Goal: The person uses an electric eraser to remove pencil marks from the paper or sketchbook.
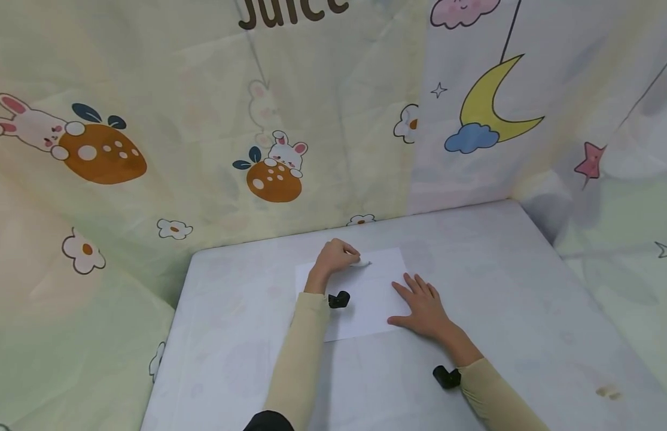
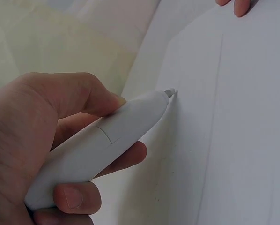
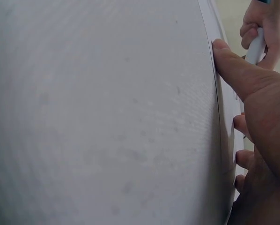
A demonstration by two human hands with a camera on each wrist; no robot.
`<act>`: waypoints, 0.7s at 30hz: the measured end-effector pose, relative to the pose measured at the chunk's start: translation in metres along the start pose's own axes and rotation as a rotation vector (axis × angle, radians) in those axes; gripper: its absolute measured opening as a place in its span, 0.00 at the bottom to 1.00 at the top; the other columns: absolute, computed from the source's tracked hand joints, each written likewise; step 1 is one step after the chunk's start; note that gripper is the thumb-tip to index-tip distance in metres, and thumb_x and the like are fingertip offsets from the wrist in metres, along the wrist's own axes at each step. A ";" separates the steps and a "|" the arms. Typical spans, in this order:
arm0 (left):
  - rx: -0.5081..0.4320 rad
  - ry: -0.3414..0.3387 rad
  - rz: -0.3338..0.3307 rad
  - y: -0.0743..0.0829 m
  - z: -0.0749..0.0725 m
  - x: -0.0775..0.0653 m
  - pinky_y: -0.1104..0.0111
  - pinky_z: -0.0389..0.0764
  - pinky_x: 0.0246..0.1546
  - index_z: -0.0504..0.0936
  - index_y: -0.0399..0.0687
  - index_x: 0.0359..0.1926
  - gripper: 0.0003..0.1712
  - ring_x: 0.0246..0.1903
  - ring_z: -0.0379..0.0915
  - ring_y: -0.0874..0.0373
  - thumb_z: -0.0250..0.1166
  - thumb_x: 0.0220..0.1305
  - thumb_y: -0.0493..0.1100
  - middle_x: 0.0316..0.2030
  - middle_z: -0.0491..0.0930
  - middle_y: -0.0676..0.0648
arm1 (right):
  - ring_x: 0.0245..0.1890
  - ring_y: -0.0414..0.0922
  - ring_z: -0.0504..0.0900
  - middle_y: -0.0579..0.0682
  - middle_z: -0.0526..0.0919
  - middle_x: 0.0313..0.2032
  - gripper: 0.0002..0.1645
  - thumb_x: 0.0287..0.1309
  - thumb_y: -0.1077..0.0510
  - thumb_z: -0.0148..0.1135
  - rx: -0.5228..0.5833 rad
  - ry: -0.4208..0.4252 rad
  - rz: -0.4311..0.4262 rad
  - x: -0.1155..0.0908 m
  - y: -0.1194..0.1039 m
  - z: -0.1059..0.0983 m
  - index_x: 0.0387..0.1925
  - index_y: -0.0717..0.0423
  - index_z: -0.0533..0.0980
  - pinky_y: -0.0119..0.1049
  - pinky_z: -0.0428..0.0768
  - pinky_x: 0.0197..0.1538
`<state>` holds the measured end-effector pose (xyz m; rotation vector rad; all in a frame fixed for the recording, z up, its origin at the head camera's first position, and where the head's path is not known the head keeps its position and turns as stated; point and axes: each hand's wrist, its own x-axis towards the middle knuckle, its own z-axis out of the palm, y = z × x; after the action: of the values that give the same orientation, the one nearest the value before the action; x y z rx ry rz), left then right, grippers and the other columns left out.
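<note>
A sheet of white paper [image 1: 365, 311] lies on the table under both hands. My left hand [image 1: 335, 257] grips a thick white pen [image 2: 130, 117] with a small grey tip, its thumb on the upper side and fingers curled beneath. The pen's tip is at the far part of the sheet; whether it touches the paper I cannot tell. My right hand [image 1: 426, 308] rests with spread fingers at the sheet's right edge. In the right wrist view, its thumb [image 3: 233, 65] lies along the paper's near border. No mark on the sheet is clear to me.
The table [image 1: 231, 311] is covered with a pale cloth. Behind it hangs a printed curtain [image 1: 204, 149] with rabbits, oranges and a moon, and it continues down both sides. Black wrist-camera pieces [image 1: 338, 300] show at both wrists. A brownish spot [image 1: 608, 392] lies at the right.
</note>
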<state>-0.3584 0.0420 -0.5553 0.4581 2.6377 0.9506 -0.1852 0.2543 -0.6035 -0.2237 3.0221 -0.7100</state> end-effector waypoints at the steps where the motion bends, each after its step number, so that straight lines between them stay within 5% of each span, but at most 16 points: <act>1: -0.001 0.000 0.001 0.000 0.001 0.000 0.67 0.73 0.33 0.91 0.55 0.35 0.08 0.36 0.73 0.60 0.68 0.56 0.47 0.41 0.84 0.54 | 0.71 0.66 0.46 0.64 0.55 0.71 0.54 0.45 0.32 0.70 0.001 0.000 0.002 0.000 0.000 0.000 0.69 0.53 0.66 0.66 0.45 0.64; 21: -0.035 0.002 0.029 -0.002 -0.001 -0.001 0.67 0.72 0.31 0.91 0.55 0.35 0.09 0.34 0.72 0.59 0.67 0.56 0.48 0.41 0.84 0.54 | 0.71 0.65 0.47 0.63 0.56 0.71 0.54 0.45 0.29 0.69 -0.011 0.007 -0.016 0.001 0.005 0.002 0.69 0.52 0.66 0.66 0.46 0.64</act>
<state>-0.3586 0.0397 -0.5559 0.4883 2.6183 1.0044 -0.1863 0.2573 -0.6077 -0.2462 3.0348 -0.6971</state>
